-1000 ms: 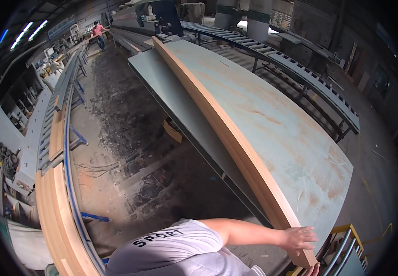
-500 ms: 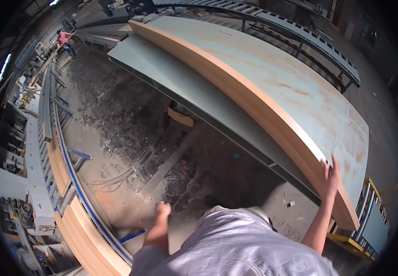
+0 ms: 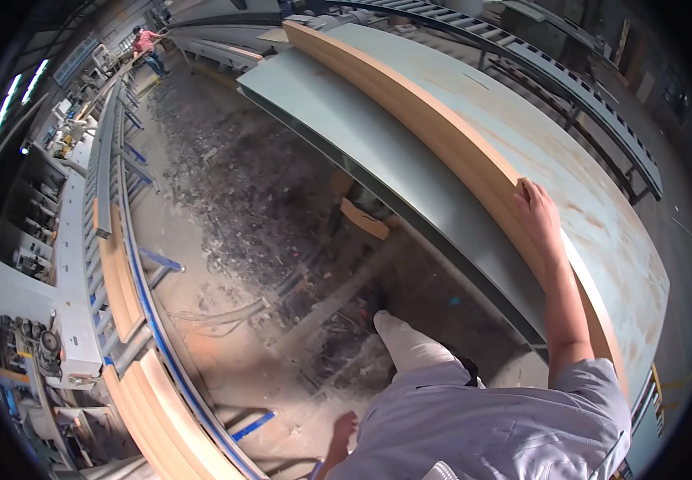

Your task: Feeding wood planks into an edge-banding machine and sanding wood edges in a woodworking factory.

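Note:
A long light-brown wooden board [image 3: 442, 126] stands on its edge along a large pale grey-green table [image 3: 386, 132]. It looks bowed in the wide view. My right hand [image 3: 538, 214] is on the near part of this board, fingers curled over its upper edge. Low at my left side hangs my left hand [image 3: 345, 429], shaded and partly cut off by the lower part of the picture. Its fingers look loosely curled, and I see nothing in them. The right forearm lies over the near stretch of the board and hides some of it.
On the left runs a roller conveyor with blue legs [image 3: 158, 264], carrying wooden boards [image 3: 166, 404]. Another roller conveyor [image 3: 514, 50] lies beyond the table. Debris [image 3: 234, 188] litters the floor. A person in a pink top [image 3: 145, 44] stands far off left.
My right hand has gone farther along the board, its fingers now curled rather than spread. My left hand has dropped lower. My view has shifted, and a leg now shows stepping forward.

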Demonstrator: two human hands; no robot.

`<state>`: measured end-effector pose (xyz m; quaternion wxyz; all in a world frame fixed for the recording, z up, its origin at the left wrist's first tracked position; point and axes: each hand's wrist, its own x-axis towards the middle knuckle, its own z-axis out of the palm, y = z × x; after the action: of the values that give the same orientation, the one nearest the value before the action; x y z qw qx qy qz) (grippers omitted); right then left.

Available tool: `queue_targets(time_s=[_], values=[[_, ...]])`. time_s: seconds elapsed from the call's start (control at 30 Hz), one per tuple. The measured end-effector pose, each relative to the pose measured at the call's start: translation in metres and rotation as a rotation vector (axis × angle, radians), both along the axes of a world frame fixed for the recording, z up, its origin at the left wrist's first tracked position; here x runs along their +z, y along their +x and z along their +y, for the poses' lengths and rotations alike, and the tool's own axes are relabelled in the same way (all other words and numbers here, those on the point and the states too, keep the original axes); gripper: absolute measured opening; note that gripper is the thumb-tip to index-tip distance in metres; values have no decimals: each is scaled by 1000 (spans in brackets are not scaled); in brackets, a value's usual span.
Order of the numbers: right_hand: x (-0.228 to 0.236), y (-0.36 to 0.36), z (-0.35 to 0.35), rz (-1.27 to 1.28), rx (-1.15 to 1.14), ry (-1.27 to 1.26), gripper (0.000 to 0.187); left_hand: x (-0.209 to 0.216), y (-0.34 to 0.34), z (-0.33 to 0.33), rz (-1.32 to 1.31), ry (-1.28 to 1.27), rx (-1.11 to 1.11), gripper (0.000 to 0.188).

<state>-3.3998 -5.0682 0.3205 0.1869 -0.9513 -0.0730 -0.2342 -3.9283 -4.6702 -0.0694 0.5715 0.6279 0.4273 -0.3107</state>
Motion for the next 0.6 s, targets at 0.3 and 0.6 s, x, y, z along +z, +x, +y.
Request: queue_targets(time_s=[0.3, 0.6], values=[[-7, 290, 166, 23, -34, -10, 33, 61, 134, 139, -421, 548, -808, 28], [-5, 502, 337, -5, 9, 9, 39, 131, 361, 290, -341, 281, 617, 34]])
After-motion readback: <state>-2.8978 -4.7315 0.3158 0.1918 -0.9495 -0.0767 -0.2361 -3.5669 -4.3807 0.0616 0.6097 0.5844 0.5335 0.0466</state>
